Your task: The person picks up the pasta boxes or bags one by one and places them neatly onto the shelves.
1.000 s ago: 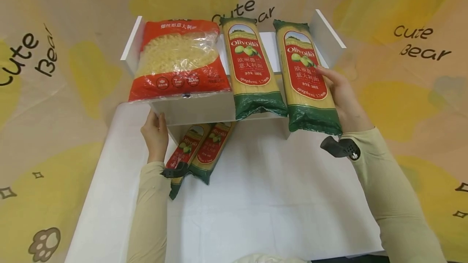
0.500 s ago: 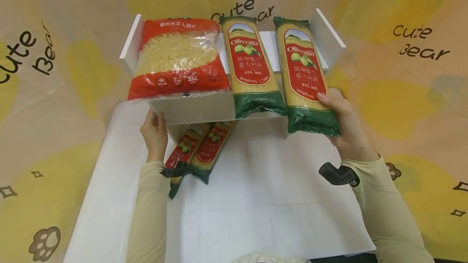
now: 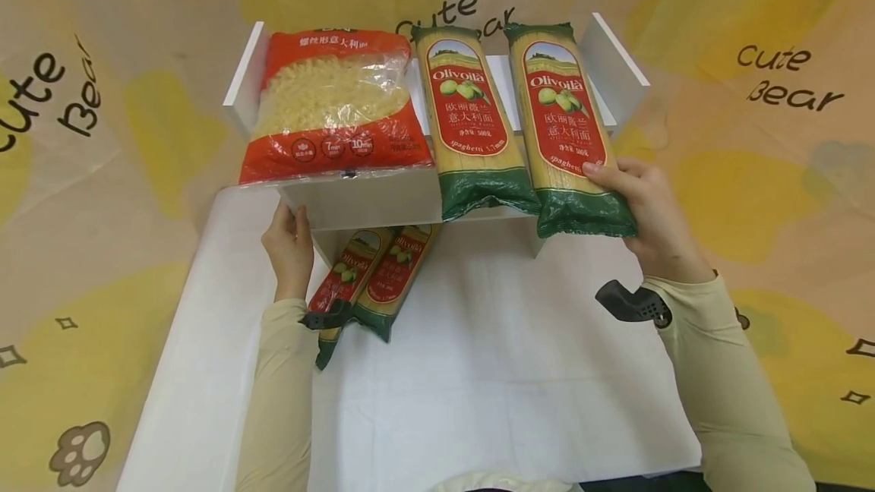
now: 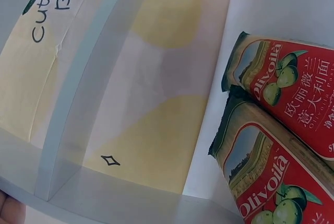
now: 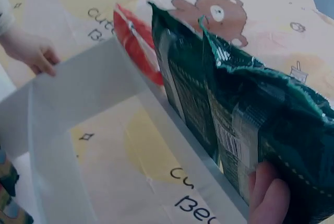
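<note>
My right hand (image 3: 659, 211) grips the lower right part of a spaghetti packet (image 3: 567, 124), thumb on its front and fingers behind it. In the right wrist view, fingertips (image 5: 269, 195) press the back of this green-ended packet. It leans on the white shelf (image 3: 369, 203), tilted, beside a second spaghetti packet (image 3: 472, 120). Left of both lies a red bag of spiral pasta (image 3: 335, 108). My left hand (image 3: 289, 249) holds the shelf's lower left edge, fingers curled at the board; only fingertips (image 4: 11, 211) show in the left wrist view.
Two more spaghetti packets (image 3: 393, 279) lie overlapping under the shelf, on the white tabletop (image 3: 506, 370), close to my left wrist. Side panels (image 3: 611, 70) rise at both ends of the shelf's top. A patterned cloth (image 3: 752, 196) hangs behind.
My right hand slid down the right spaghetti packet to its lower corner, then rose slightly with it. The packet shifted a little up and left. My left hand stayed put.
</note>
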Tool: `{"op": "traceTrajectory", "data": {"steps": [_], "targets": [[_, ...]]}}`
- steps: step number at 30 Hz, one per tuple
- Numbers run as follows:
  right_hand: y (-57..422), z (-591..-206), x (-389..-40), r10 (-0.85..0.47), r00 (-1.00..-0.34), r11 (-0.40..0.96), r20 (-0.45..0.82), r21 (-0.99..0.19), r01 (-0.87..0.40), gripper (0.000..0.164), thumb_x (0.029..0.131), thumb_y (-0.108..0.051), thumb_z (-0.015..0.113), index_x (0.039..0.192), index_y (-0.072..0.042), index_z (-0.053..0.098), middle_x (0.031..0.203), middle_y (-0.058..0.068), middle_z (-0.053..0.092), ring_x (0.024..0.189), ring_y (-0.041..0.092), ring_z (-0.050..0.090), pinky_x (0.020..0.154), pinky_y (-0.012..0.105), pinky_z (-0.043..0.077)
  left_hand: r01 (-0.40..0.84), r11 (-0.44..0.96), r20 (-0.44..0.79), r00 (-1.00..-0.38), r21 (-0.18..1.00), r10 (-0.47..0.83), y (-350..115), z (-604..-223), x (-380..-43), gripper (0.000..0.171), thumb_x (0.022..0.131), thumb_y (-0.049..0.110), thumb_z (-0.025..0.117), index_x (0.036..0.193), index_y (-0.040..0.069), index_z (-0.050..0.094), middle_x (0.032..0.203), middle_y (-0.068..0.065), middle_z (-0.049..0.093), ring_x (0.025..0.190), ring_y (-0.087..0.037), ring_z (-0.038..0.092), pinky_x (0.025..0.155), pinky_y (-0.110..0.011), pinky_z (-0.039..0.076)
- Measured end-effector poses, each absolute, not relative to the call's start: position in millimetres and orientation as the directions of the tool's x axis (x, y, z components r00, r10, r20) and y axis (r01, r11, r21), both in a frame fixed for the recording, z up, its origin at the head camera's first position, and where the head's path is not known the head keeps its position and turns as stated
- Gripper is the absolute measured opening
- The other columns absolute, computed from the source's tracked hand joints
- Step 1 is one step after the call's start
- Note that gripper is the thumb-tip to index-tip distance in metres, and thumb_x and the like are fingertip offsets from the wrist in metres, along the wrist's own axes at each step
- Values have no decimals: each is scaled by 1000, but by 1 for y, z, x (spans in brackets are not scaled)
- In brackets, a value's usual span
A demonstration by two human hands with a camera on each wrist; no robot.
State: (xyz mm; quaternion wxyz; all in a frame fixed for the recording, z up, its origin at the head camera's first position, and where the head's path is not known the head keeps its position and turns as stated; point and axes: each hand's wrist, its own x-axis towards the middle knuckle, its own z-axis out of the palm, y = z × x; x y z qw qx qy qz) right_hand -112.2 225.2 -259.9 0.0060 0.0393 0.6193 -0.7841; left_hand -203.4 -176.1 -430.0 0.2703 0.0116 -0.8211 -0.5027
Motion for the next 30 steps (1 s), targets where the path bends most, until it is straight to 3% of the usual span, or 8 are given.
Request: {"op": "traceTrajectory", "data": {"steps": [7,14,21,30], "targets": [[228,-253,-136,48,-991,-186,-124,-976,113,20,89,-23,67,102,-7,69,92,7,66,67,14,66,62,20,54,262,488,438,-850,833,-291,-176,-431,-204,34,99,11,50,132,7,56,129,-10,58,115,-27,58,93,-43,48],[230,-253,-149,32,-993,-246,-110,-964,99,15,89,-18,67,95,-4,69,91,9,63,65,14,65,60,19,54,259,486,433,-853,835,-290,-176,-429,-204,35,99,12,50,134,8,55,130,-10,57,116,-28,57,94,-44,47],[231,-258,-145,-24,-997,-390,-78,-917,81,19,91,-16,65,102,-2,70,93,10,64,70,16,68,65,21,55,257,488,435,-851,834,-294,-176,-432,-205,33,99,10,50,131,5,56,128,-12,59,113,-29,59,93,-44,48],[238,-280,-129,-11,-991,-404,132,-907,-116,24,98,-16,53,101,-3,72,84,7,66,72,16,58,60,21,49,294,493,476,-828,819,-297,-177,-432,-207,28,97,5,52,123,-1,59,121,-18,62,107,-33,62,89,-47,50]]}}
